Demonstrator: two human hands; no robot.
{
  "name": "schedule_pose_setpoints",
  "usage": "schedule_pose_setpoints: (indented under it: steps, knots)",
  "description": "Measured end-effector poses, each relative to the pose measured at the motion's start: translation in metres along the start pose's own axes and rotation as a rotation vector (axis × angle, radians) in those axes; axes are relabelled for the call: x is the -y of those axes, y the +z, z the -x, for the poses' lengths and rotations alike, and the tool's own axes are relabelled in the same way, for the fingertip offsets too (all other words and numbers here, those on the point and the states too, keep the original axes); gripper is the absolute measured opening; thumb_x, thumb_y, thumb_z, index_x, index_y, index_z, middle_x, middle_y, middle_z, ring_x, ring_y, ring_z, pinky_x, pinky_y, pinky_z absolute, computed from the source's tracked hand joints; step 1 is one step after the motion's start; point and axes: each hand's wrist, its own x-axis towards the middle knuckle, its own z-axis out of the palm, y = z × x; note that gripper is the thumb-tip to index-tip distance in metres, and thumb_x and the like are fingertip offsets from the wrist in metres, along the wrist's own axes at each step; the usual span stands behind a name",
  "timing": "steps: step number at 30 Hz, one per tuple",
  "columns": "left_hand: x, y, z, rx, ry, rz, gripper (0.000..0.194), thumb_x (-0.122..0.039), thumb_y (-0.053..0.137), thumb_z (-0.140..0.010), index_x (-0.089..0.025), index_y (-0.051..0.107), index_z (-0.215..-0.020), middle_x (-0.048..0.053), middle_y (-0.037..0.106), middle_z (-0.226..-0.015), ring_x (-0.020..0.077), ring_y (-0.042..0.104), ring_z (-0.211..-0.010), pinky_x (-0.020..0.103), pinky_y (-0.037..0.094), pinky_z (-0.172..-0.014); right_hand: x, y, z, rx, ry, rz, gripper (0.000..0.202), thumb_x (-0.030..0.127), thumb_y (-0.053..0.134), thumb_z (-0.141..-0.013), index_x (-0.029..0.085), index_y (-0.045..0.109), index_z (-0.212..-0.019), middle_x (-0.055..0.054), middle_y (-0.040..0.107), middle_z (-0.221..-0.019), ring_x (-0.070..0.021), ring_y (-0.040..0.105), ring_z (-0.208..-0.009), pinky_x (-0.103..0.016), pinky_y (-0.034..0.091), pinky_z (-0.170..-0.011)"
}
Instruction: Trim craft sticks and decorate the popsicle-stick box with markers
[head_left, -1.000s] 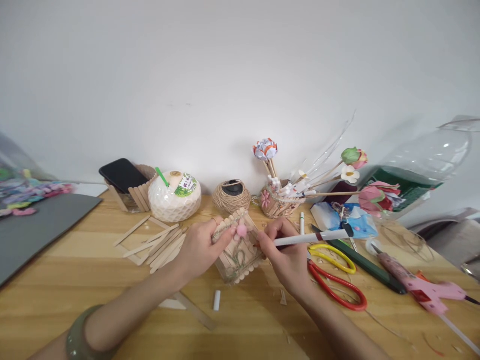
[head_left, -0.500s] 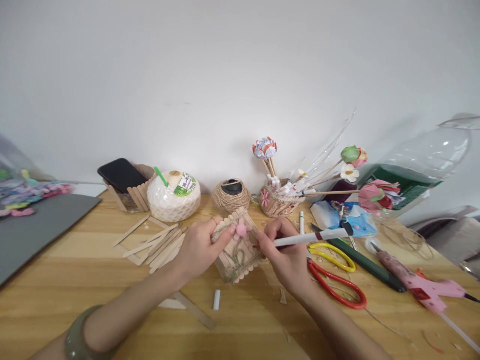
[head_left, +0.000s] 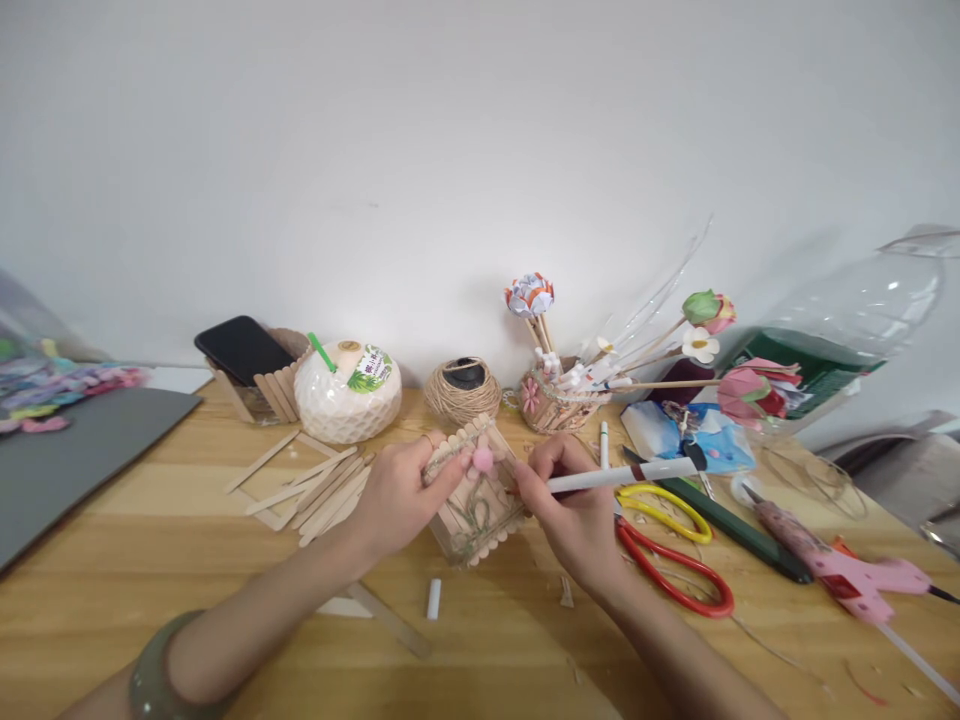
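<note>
Tilted above the table is a small popsicle-stick craft piece (head_left: pixel 491 497), trimmed with twine and bearing a pink pompom (head_left: pixel 483 460) and a green twine bow (head_left: pixel 475 510). My left hand (head_left: pixel 401 492) grips its left side, thumb beside the pompom. From the right, my right hand (head_left: pixel 574 505) pinches a white marker (head_left: pixel 626 473) with a dark end. The marker's tip is hidden behind the fingers at the piece's right edge, so I cannot see whether it touches. A small white cap (head_left: pixel 434 599) lies on the table below the craft piece.
Loose popsicle sticks (head_left: pixel 322 495) lie at left, near a stick holder with a phone (head_left: pixel 244 350) and a white coconut (head_left: pixel 349 395). Behind are a twine ball (head_left: pixel 463 392) and a flower basket (head_left: pixel 562 400). Scissors (head_left: pixel 675 560) and a pink glue gun (head_left: pixel 847 580) lie at right.
</note>
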Motion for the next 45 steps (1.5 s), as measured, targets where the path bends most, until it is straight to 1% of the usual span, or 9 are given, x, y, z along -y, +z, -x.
schedule_pose_setpoints:
  steps: [7, 14, 18, 25, 31, 35, 41, 45]
  knots:
    - [-0.0014, 0.0004, -0.0008, 0.004, 0.005, 0.006, 0.034, -0.041, 0.04, -0.083, -0.021, 0.03, -0.058, -0.008, 0.029, -0.049, 0.0099, 0.033, -0.046, 0.023, 0.024, -0.049, -0.0033, -0.0004, 0.0008, -0.023, 0.001, -0.025, 0.027, 0.022, 0.057, -0.08, 0.022, 0.038, -0.061, 0.008, 0.036, -0.052, -0.0087, 0.032, -0.046, -0.021, 0.027, -0.043]
    - [-0.002, -0.0004, 0.0003, 0.001, -0.008, 0.007, 0.034, -0.041, 0.04, -0.083, -0.021, 0.03, -0.058, -0.008, 0.03, -0.05, 0.01, 0.033, -0.047, 0.024, 0.024, -0.049, -0.0019, 0.0002, 0.0007, -0.024, 0.004, -0.025, 0.026, 0.02, 0.057, -0.079, 0.022, 0.039, -0.062, 0.008, 0.037, -0.053, -0.009, 0.033, -0.046, -0.021, 0.027, -0.042]
    - [-0.0014, -0.0002, 0.0009, 0.01, -0.019, 0.012, 0.032, -0.041, 0.04, -0.083, -0.021, 0.032, -0.059, -0.007, 0.032, -0.051, 0.0102, 0.034, -0.048, 0.024, 0.025, -0.05, -0.0029, 0.0001, -0.0005, -0.038, -0.002, -0.031, 0.027, 0.02, 0.056, -0.08, 0.022, 0.037, -0.061, 0.008, 0.036, -0.053, -0.0093, 0.033, -0.047, -0.021, 0.028, -0.044]
    - [0.0008, 0.0022, 0.0, 0.006, -0.014, 0.02, 0.033, -0.04, 0.041, -0.084, -0.021, 0.033, -0.059, -0.007, 0.033, -0.052, 0.0103, 0.034, -0.049, 0.024, 0.026, -0.051, -0.0035, -0.0005, -0.0009, -0.026, 0.0, -0.03, 0.026, 0.02, 0.056, -0.081, 0.022, 0.038, -0.062, 0.008, 0.036, -0.054, -0.0092, 0.032, -0.048, -0.021, 0.027, -0.043]
    - [-0.0002, 0.0013, 0.0007, 0.007, -0.018, 0.044, 0.032, -0.04, 0.042, -0.084, -0.02, 0.036, -0.059, -0.007, 0.036, -0.052, 0.0102, 0.036, -0.049, 0.023, 0.027, -0.051, -0.0016, 0.0001, 0.0011, -0.014, 0.008, -0.03, 0.025, 0.021, 0.056, -0.08, 0.022, 0.038, -0.062, 0.007, 0.037, -0.054, -0.0091, 0.033, -0.047, -0.021, 0.027, -0.042]
    - [-0.0006, 0.0008, 0.0004, 0.004, -0.021, 0.041, 0.033, -0.041, 0.042, -0.083, -0.02, 0.036, -0.059, -0.007, 0.035, -0.051, 0.0102, 0.035, -0.049, 0.024, 0.027, -0.051, -0.0009, -0.0001, 0.0005, -0.036, 0.006, -0.022, 0.026, 0.019, 0.056, -0.079, 0.022, 0.037, -0.061, 0.008, 0.036, -0.054, -0.009, 0.032, -0.047, -0.021, 0.027, -0.043]
    - [-0.0001, 0.0016, 0.0008, 0.015, -0.02, 0.059, 0.03, -0.04, 0.042, -0.084, -0.02, 0.041, -0.062, -0.006, 0.039, -0.054, 0.0109, 0.039, -0.052, 0.024, 0.029, -0.053, -0.0012, 0.0, -0.0007, -0.047, 0.006, -0.018, 0.026, 0.019, 0.056, -0.078, 0.022, 0.037, -0.061, 0.007, 0.037, -0.053, -0.0091, 0.033, -0.047, -0.021, 0.027, -0.042]
    - [0.0011, 0.0015, 0.0012, 0.019, -0.019, 0.053, 0.031, -0.041, 0.042, -0.084, -0.02, 0.041, -0.062, -0.006, 0.039, -0.054, 0.0108, 0.038, -0.051, 0.024, 0.029, -0.053, -0.0022, 0.0001, 0.0008, -0.062, 0.005, -0.021, 0.025, 0.019, 0.055, -0.078, 0.022, 0.037, -0.061, 0.008, 0.036, -0.053, -0.0092, 0.032, -0.047, -0.021, 0.027, -0.043]
